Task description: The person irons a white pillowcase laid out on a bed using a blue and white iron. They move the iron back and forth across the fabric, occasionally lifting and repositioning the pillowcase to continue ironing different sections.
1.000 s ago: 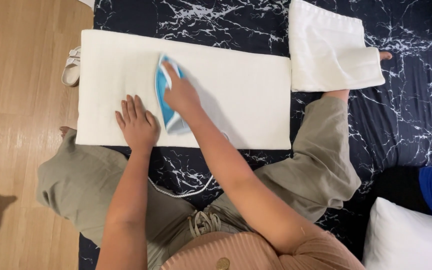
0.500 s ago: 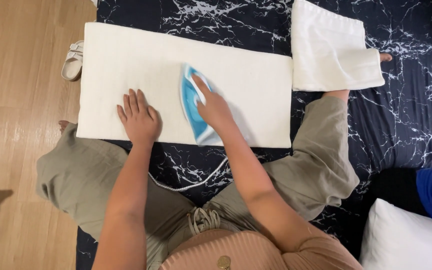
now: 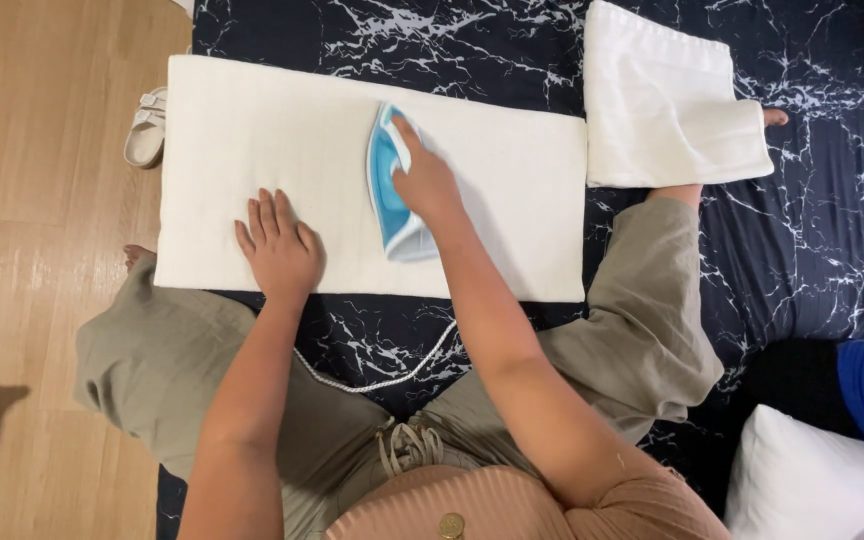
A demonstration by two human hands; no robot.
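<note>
Grip: right hand [image 3: 426, 182] is clenched over the handle of the blue and white iron [image 3: 392, 185], fingers wrapped along its top.
Iron position: sole flat on the white folded cloth [image 3: 252, 150], near the cloth's middle and slightly toward its far edge.
Long axis: iron's nose points away from the body toward the cloth's far edge, heel toward the person; the cloth's own length runs crosswise to that, left to right.
Other hand: left hand [image 3: 279, 250] lies open and flat, palm down on the cloth, to the left of the iron and nearer the near edge; it grasps nothing.
Room left of grip: a broad bare stretch of cloth, ending at the wooden floor [image 3: 42, 300].
Room right of grip: a shorter stretch, then the cloth's end, just beside a second folded white cloth [image 3: 662, 110].
Cord: white cord [image 3: 382, 378] trails from the heel across the dark marbled mat [image 3: 802, 230] toward the lap.
Off the far left corner: a pale sandal [image 3: 145, 128].
</note>
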